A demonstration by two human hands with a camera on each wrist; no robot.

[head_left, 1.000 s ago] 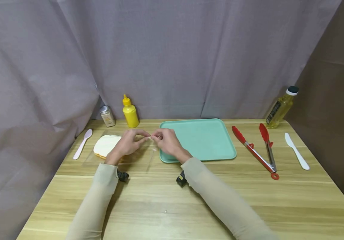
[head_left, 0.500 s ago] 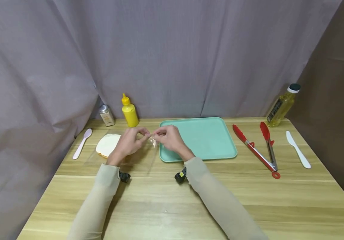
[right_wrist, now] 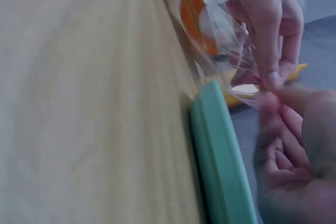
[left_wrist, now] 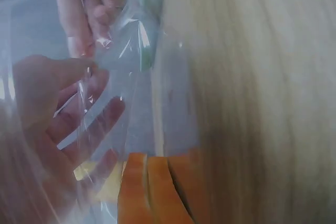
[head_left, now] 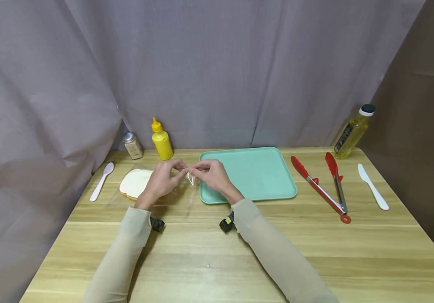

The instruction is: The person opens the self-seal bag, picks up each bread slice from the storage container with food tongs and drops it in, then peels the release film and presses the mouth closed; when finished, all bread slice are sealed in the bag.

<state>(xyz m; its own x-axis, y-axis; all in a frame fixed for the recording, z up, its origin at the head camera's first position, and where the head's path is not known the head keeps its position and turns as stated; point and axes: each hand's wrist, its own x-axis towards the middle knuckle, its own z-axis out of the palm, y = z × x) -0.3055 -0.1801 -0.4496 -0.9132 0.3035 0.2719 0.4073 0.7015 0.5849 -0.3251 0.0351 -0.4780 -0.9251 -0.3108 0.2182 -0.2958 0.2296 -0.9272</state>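
Bread slices [head_left: 135,182] with white faces and orange crusts lie at the left of the table inside a clear plastic bag [head_left: 190,178]. My left hand [head_left: 163,180] pinches the bag's gathered film between thumb and forefinger, partly covering the bread in the head view. Thumb and forefinger of my right hand [head_left: 214,174] pinch the same bit of film, tip to tip with the left. Seen from the left wrist, the film [left_wrist: 134,51] stretches in front of the left hand [left_wrist: 58,108], and the crusts [left_wrist: 155,187] show below. The right hand [right_wrist: 289,145] overlaps the tray's left edge in the head view.
A mint-green tray [head_left: 254,176] lies right of the bag. Behind the bread stand a shaker [head_left: 132,146] and a yellow squeeze bottle [head_left: 162,143]. A pale spoon [head_left: 102,182] lies far left. Rightward are red-tipped tongs [head_left: 324,194], a white knife [head_left: 373,187] and an oil bottle [head_left: 352,132].
Both hands keep their pinch on the bag, with only small finger movements. More crinkled, shiny film shows beneath the fingertips than a second ago. The view has shifted slightly.
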